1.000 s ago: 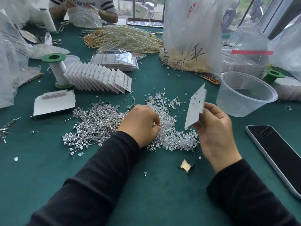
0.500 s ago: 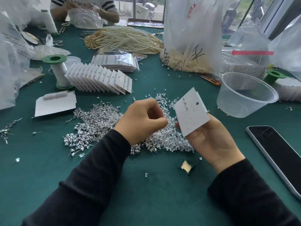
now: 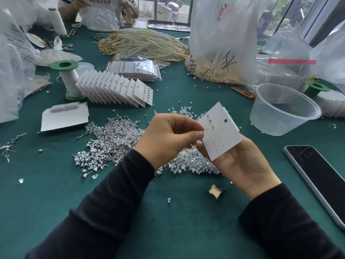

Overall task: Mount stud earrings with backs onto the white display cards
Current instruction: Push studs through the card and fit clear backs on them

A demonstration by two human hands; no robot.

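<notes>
Loose stud earrings (image 3: 112,141) lie heaped on the green surface (image 3: 168,230). Your left grip (image 3: 168,139) pinches one stud (image 3: 206,129), its post at the white display card (image 3: 222,139). Your right grip (image 3: 240,165) grasps this card from beneath, above the heap.

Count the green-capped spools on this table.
2. One green-capped spool stands left of the fanned cards; the other spool sits behind the clear tub, half hidden. Bags may hide more.
</notes>
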